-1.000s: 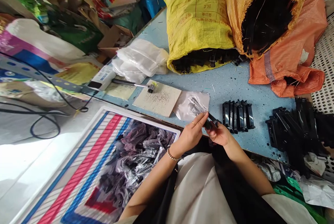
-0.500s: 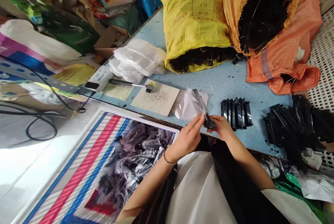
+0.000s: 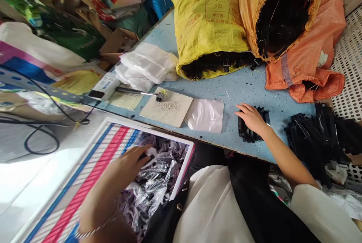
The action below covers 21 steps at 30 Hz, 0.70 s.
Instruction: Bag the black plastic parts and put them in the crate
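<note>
My left hand (image 3: 128, 165), slightly blurred, hangs over a white-rimmed bin (image 3: 181, 175) filled with bagged dark pieces (image 3: 152, 182). Its fingers are apart, with a small bagged black piece (image 3: 152, 153) close to the fingertips. On the blue table, my right hand (image 3: 251, 118) reaches across a short row of black plastic parts (image 3: 246, 133), fingers spread and partly hiding the row. A stack of clear plastic bags (image 3: 205, 115) lies flat to the left of that hand.
Behind stand a yellow sack (image 3: 209, 20) and an orange sack (image 3: 249, 13), both holding black parts. More black parts (image 3: 313, 137) are heaped at right. A brush-like tool (image 3: 160, 96) rests on a beige board (image 3: 177, 113), near white bags (image 3: 147, 65).
My hands have parted: the left moved from the table edge down over the bin, the right onto the black row. The bagged piece between them is gone from there, and the bag stack lies flat.
</note>
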Tool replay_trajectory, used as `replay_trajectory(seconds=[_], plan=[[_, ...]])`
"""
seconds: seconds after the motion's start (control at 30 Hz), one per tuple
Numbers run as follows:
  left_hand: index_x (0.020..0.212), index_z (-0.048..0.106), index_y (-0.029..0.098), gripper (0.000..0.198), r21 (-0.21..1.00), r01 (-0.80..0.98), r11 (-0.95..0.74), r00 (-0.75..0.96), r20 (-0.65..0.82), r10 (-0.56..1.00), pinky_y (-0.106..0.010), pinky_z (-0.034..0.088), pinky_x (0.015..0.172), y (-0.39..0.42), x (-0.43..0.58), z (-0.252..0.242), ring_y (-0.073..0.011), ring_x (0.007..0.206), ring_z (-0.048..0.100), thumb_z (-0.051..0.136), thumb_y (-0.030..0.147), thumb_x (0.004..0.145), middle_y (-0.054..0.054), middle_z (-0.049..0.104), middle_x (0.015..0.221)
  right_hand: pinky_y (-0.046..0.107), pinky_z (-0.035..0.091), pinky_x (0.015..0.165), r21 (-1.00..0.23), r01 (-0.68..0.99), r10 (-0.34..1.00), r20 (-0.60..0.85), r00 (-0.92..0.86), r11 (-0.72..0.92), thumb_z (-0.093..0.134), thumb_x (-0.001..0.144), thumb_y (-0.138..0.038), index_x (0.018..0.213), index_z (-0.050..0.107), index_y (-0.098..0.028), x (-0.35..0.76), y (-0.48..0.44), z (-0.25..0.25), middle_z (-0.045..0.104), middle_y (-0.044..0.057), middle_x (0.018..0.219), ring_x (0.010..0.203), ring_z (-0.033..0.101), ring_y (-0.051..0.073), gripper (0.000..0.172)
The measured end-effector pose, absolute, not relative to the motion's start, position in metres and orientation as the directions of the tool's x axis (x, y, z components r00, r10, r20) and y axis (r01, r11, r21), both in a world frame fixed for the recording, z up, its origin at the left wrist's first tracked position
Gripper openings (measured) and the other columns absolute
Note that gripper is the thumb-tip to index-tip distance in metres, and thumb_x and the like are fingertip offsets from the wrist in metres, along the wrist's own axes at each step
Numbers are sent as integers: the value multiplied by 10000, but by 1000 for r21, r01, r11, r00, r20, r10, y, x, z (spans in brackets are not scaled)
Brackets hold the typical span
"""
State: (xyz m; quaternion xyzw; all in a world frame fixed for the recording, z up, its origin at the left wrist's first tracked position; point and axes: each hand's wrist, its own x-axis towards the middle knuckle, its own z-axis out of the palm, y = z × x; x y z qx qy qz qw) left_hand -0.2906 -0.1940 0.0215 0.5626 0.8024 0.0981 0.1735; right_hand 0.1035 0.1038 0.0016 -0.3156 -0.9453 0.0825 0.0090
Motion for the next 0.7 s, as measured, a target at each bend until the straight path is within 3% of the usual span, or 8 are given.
replay_trajectory(seconds=[0.07, 0.1, 0.23, 0.3, 0.4, 0.53, 0.63, 0.7], plan=[[1052, 720, 194, 362, 222, 864, 452, -408, -219, 886, -442, 584, 795, -179, -292, -1, -341, 928, 722, 515, 386, 824, -134, 754, 1058, 472, 446, 1037, -86, 555, 544, -124, -830, 827, 514, 843, 32, 1122, 733, -196, 103, 119, -2, 596, 117, 1407, 1338, 481, 300, 422], [1066, 712, 185, 358, 234, 866, 442, -394, -226, 891, -444, 574, 828, -165, -282, -10, -337, 959, 713, 510, 372, 837, -141, 747, 1078, 456, 459, 1006, -77, 533, 519, -147, -842, 843, 534, 848, 15, 1113, 736, -205, 102, 122, -1, 622, 113, 1368, 1296, 513, 293, 399], [1058, 691, 208, 283, 589, 794, 149, -197, 17, 980, -317, 536, 889, -88, -197, -25, -218, 955, 695, 455, 323, 955, -85, 738, 1028, 383, 488, 901, -147, 493, 477, -131, -869, 858, 549, 895, -75, 1131, 723, -251, 107, 119, 18, 688, 72, 1208, 1129, 588, 254, 342], [1022, 685, 171, 257, 611, 788, 80, -205, 137, 969, -317, 530, 862, -49, -149, -30, -223, 940, 679, 480, 314, 963, -114, 710, 1003, 367, 498, 864, -210, 538, 529, -102, -843, 816, 543, 927, -150, 1170, 702, -258, 118, 115, 30, 689, 66, 1173, 1100, 595, 254, 310], [995, 672, 138, 220, 556, 816, 157, -265, 119, 957, -346, 513, 806, -9, -110, -43, -277, 978, 647, 599, 328, 910, -161, 664, 1058, 402, 499, 876, -284, 668, 683, -60, -728, 688, 541, 940, -242, 1185, 692, -240, 142, 112, 36, 684, 86, 1133, 1089, 600, 285, 288], [801, 675, 172, 152, 759, 600, 253, -350, -36, 936, -299, 471, 744, 6, -125, -58, -209, 842, 638, 555, 203, 888, -85, 671, 912, 416, 494, 909, -625, 696, 841, -112, -529, 354, 620, 882, -326, 1133, 714, -221, 162, 102, 24, 689, 83, 1109, 1021, 647, 272, 287], [768, 671, 176, 199, 887, 376, 266, -388, -110, 915, -257, 437, 636, 1, -145, -61, -149, 668, 580, 560, 298, 878, -15, 627, 715, 365, 513, 826, -905, 422, 866, -252, -432, -53, 702, 808, -415, 1100, 716, -216, 146, 85, 8, 718, 69, 1048, 943, 674, 239, 353], [749, 664, 167, 230, 957, 150, 248, -403, -170, 899, -239, 393, 566, -3, -149, -61, -119, 577, 514, 629, 383, 819, 21, 570, 613, 330, 514, 738, -931, 186, 775, -365, -515, -314, 752, 752, -469, 1012, 728, -210, 119, 70, -2, 737, 66, 962, 872, 685, 226, 368]])
